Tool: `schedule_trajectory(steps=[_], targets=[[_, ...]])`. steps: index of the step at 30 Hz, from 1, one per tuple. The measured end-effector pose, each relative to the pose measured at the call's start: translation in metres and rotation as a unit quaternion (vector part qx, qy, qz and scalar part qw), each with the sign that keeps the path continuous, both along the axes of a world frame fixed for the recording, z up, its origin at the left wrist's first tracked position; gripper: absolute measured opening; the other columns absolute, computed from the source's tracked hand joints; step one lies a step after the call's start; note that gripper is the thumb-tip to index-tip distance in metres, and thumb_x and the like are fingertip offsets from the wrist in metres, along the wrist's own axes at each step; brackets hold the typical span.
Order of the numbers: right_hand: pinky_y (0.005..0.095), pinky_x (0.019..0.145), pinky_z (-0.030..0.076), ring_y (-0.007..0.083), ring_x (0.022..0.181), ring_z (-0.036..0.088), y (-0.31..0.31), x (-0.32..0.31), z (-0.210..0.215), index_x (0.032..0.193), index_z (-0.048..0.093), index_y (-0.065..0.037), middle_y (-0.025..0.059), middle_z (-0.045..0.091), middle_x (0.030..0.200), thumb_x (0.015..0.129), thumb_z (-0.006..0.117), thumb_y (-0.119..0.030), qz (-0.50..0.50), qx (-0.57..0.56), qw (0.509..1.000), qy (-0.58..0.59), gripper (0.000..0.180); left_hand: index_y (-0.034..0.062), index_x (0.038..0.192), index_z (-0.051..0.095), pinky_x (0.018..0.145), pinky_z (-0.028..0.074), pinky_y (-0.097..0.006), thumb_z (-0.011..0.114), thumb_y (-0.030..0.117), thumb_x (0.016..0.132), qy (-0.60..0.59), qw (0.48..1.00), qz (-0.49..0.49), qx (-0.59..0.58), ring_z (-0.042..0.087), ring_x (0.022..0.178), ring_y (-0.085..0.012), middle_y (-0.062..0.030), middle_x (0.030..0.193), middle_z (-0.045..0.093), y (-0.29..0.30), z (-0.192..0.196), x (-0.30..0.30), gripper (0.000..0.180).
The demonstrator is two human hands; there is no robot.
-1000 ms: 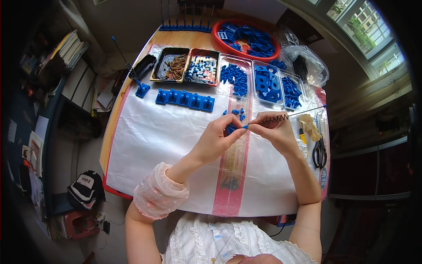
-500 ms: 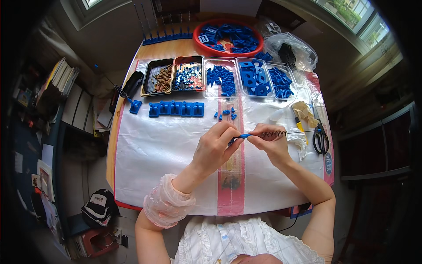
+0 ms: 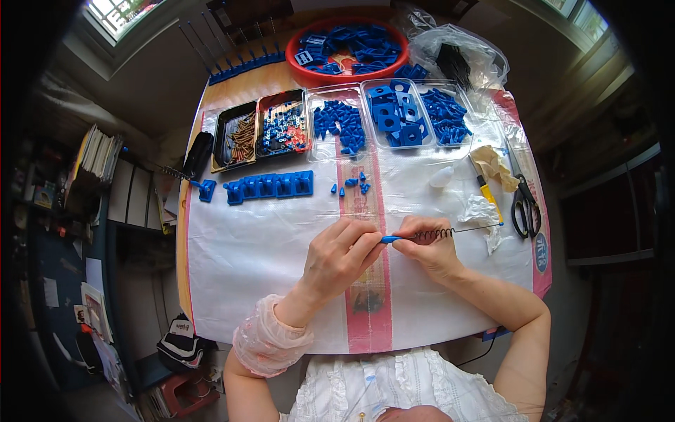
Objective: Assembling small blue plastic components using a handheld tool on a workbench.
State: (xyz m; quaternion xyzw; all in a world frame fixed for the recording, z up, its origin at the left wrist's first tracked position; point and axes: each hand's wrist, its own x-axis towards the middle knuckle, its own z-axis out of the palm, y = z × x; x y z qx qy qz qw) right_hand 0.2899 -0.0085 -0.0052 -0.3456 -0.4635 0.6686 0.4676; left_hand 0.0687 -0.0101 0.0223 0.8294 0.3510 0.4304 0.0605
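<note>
Above the middle of the table, my left hand [image 3: 342, 253] is closed, pinching a slim blue plastic piece [image 3: 391, 239] between thumb and fingers. From the other side my right hand [image 3: 430, 254] grips the end of a black coiled spring wire [image 3: 437, 233] where it meets that piece. The wire runs straight out to the right, with a small blue tip [image 3: 500, 224] at its end. My fingers hide the joint between piece and wire. Beyond my hands lie several small blue cones [image 3: 353, 183], and farther left stands a row of blue bases [image 3: 269, 186].
Trays of screws [image 3: 243, 137], nuts [image 3: 283, 126], blue cones [image 3: 337, 126], blue plates [image 3: 396, 116] and slim blue parts [image 3: 444, 116] line the back. Behind is a red basin [image 3: 299, 72]. Scissors [image 3: 522, 211], a yellow-handled tool [image 3: 488, 193] and crumpled paper [image 3: 481, 211] lie right.
My head view has shifted, so the table things sit farther left in it. Both hands have come slightly nearer to me, still holding the blue piece and the spring wire.
</note>
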Motion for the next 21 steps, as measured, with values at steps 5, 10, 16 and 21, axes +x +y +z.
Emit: schedule_trajectory(steps=[5,10,16,21], targets=[[0.0188,0.069,0.049,0.0053,0.082,0.064,0.0004,0.0014,-0.0012,0.098,0.078,0.002,0.0029,0.07,0.092,0.089,0.08,0.007,0.004,0.0,1.0,0.003,0.01,0.0078,0.097,0.069,0.063,0.054,-0.035,0.088,0.008,0.079,0.009,1.0,0.001,-0.005,0.067,0.078,-0.0231,-0.0048,0.095,0.07,-0.0009,-0.0017,0.0007,0.026],[0.0195,0.068,0.048,0.0053,0.08,0.062,0.0009,0.0015,-0.0015,0.098,0.078,0.002,0.003,0.07,0.091,0.088,0.08,0.006,0.002,0.0,1.0,0.002,0.01,0.0078,0.097,0.067,0.064,0.053,-0.034,0.083,0.013,0.085,0.016,1.0,0.004,0.009,0.064,0.078,-0.0207,-0.0033,0.095,0.067,-0.0006,-0.0022,0.0018,0.021],[0.02,0.068,0.047,0.0053,0.079,0.061,0.002,0.0008,-0.0001,0.096,0.078,0.002,0.0029,0.07,0.089,0.088,0.08,0.006,0.006,0.0,1.0,0.01,0.01,0.0086,0.097,0.069,0.063,0.054,-0.035,0.088,0.008,0.08,0.019,1.0,0.009,0.005,0.067,0.078,-0.0228,-0.0042,0.094,0.07,-0.0029,-0.0004,0.0017,0.026],[0.0203,0.068,0.047,0.0054,0.079,0.061,0.0019,-0.0003,0.0007,0.095,0.078,0.002,0.0027,0.07,0.088,0.088,0.08,0.007,0.002,-0.003,1.0,0.012,0.009,0.0084,0.097,0.068,0.063,0.054,-0.035,0.088,0.008,0.081,0.013,1.0,0.007,-0.005,0.068,0.079,-0.0231,-0.0044,0.094,0.069,-0.0026,0.0003,0.0015,0.025]])
